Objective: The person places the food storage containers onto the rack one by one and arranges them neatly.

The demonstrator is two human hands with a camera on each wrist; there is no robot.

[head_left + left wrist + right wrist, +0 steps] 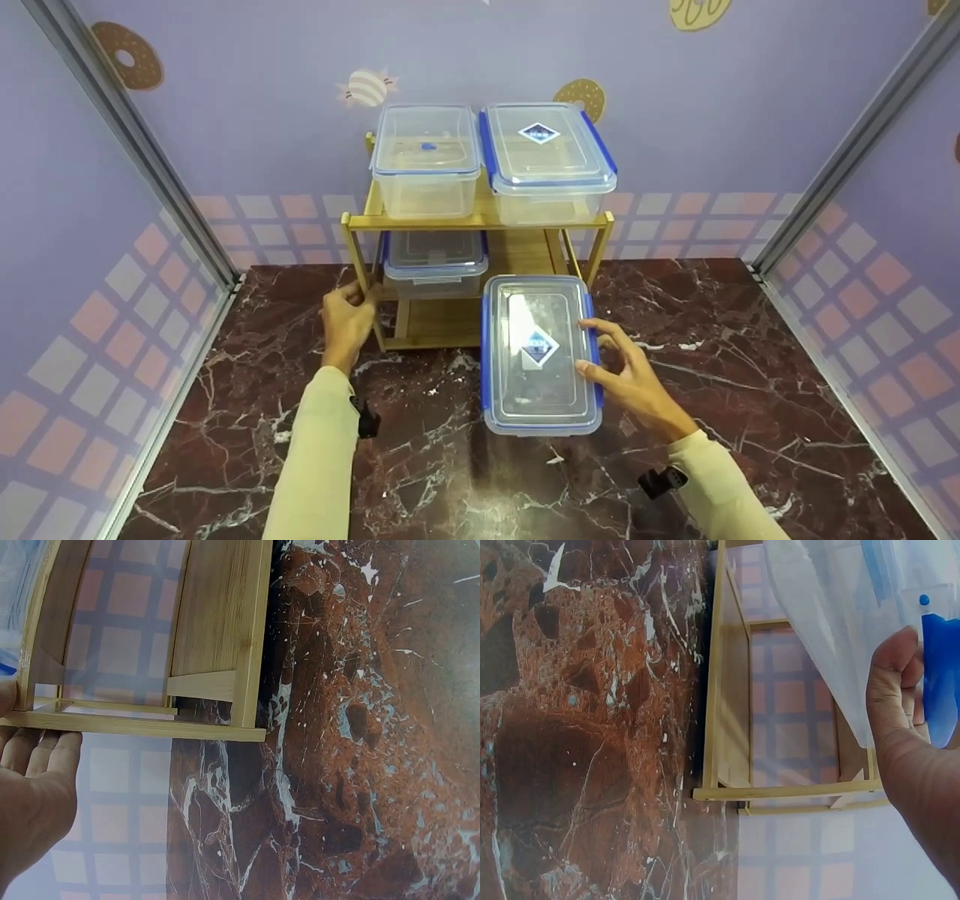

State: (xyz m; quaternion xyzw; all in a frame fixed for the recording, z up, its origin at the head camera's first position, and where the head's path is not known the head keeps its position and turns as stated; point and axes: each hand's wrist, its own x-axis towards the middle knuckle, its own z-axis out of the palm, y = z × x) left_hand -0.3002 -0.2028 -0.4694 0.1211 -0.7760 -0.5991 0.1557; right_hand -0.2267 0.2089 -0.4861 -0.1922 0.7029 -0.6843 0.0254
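My left hand (348,324) grips the front left post of a wooden rack (360,255); in the left wrist view its thumb and fingers lie on opposite sides of the post (135,722). With my right hand (634,381) I hold a clear plastic food container (540,401) by its right side, in front of the rack's right half. The container has blue side clips and a diamond-shaped label on its lid, which faces the head camera. In the right wrist view my thumb is bent beside a blue clip (939,682); the other fingers are partly hidden.
On the rack's top stand two lidded containers, a left one (427,191) and a labelled right one (551,161). Another lidded container (436,262) sits at the left of a lower shelf. Patterned walls (285,165) surround the dark marbled surface (420,465).
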